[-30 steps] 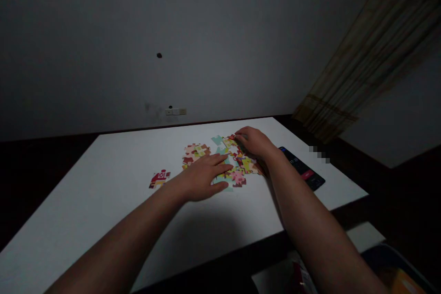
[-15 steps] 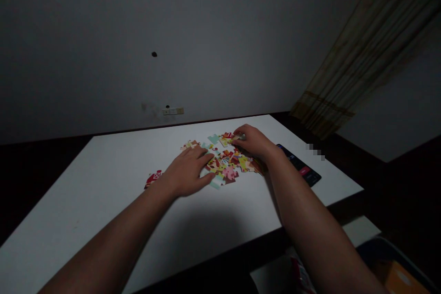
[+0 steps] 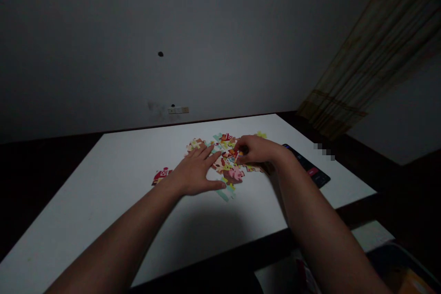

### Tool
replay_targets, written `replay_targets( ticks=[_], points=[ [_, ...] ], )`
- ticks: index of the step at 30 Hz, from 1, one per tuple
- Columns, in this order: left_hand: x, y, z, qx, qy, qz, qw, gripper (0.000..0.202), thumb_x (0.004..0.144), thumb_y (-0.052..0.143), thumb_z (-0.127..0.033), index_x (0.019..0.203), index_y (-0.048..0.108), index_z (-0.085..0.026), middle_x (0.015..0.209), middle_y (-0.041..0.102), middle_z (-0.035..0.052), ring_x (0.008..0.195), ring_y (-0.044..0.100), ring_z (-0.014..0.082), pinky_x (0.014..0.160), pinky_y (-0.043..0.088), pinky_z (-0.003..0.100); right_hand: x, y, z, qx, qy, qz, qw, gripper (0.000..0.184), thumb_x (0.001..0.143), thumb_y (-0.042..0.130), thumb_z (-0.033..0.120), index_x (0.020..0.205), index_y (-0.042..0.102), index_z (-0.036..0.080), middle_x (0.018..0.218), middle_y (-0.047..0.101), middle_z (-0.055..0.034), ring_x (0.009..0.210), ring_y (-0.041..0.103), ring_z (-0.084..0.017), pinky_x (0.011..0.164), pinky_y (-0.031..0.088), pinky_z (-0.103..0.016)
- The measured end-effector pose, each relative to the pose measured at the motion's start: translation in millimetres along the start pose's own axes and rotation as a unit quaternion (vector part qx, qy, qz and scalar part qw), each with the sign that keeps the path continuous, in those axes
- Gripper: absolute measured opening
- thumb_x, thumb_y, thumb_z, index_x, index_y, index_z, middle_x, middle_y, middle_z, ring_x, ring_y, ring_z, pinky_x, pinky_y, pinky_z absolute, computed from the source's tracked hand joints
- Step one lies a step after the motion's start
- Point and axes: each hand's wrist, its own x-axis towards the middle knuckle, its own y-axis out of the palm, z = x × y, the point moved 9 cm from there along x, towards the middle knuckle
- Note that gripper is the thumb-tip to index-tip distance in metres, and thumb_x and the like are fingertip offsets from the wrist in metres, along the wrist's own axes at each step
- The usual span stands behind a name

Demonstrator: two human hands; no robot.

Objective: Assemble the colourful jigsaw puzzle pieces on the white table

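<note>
My left hand (image 3: 195, 171) lies flat with its fingers spread over the left side of a heap of colourful jigsaw pieces. Its thumb reaches a mint-green and yellow piece (image 3: 227, 193) at the near edge. Curled over the right side of the heap, my right hand (image 3: 259, 149) pinches a small jigsaw piece (image 3: 238, 156) between thumb and fingers. Between the hands lies a pink jigsaw piece (image 3: 236, 173). A red barn piece (image 3: 226, 137) is at the far side. Pieces under both hands are partly hidden.
Beside my left wrist rests another red barn piece (image 3: 161, 174). A smartphone (image 3: 306, 165) lies on the white table (image 3: 103, 179) to the right of my right forearm. The wall stands behind the table, with a curtain (image 3: 358, 59) at right.
My right hand has drawn back from the far red barn piece to the middle of the heap and pinches there. My left thumb and fingers have spread wider. The view has shifted slightly.
</note>
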Motion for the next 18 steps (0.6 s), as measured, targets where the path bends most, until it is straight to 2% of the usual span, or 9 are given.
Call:
replay_targets(
  ticks=[6, 12, 15, 18],
  points=[
    [0.9, -8.5, 3.1, 0.005, 0.014, -0.019, 1.000, 0.094, 0.086, 0.051, -0.082, 0.159, 0.035, -0.026, 0.167, 0.028, 0.0129, 0.154, 0.023, 0.0389, 0.124, 0.018, 0.057, 1.4, 0.1, 1.0, 0.039, -0.016, -0.016, 0.999, 0.027, 0.075, 0.078, 0.031, 0.100, 0.073, 0.022, 0.090, 0.074, -0.0053, 0.077, 0.065, -0.022, 0.068, 0.047, -0.032],
    [1.1, -18.2, -1.8, 0.007, 0.053, -0.048, 0.997, 0.056, 0.102, 0.045, -0.054, 0.152, 0.047, -0.028, 0.162, 0.038, 0.0093, 0.150, 0.033, 0.0308, 0.124, 0.022, 0.052, 5.8, -10.7, -8.1, 0.142, 0.001, -0.098, 0.985, 0.016, 0.083, 0.071, 0.029, 0.097, 0.070, 0.021, 0.090, 0.074, -0.0067, 0.079, 0.066, -0.021, 0.069, 0.049, -0.030],
    [1.7, -21.2, -10.3, 0.000, 0.076, -0.055, 0.996, 0.048, 0.102, 0.047, -0.043, 0.147, 0.053, -0.028, 0.157, 0.046, 0.0091, 0.145, 0.040, 0.0283, 0.124, 0.025, 0.050, 8.3, -8.3, -12.4, 0.225, 0.028, -0.115, 0.967, 0.017, 0.087, 0.066, 0.033, 0.099, 0.067, 0.021, 0.084, 0.073, -0.0065, 0.073, 0.066, -0.019, 0.062, 0.048, -0.029],
    [2.6, -25.4, -15.6, -0.015, 0.084, -0.062, 0.994, 0.044, 0.099, 0.051, -0.039, 0.141, 0.059, -0.028, 0.148, 0.054, 0.0093, 0.139, 0.046, 0.0282, 0.122, 0.029, 0.051, 9.1, -2.7, -14.9, 0.287, 0.059, -0.111, 0.950, 0.019, 0.090, 0.059, 0.036, 0.101, 0.063, 0.021, 0.077, 0.070, -0.0050, 0.060, 0.060, -0.017, 0.051, 0.042, -0.027]
  ],
)
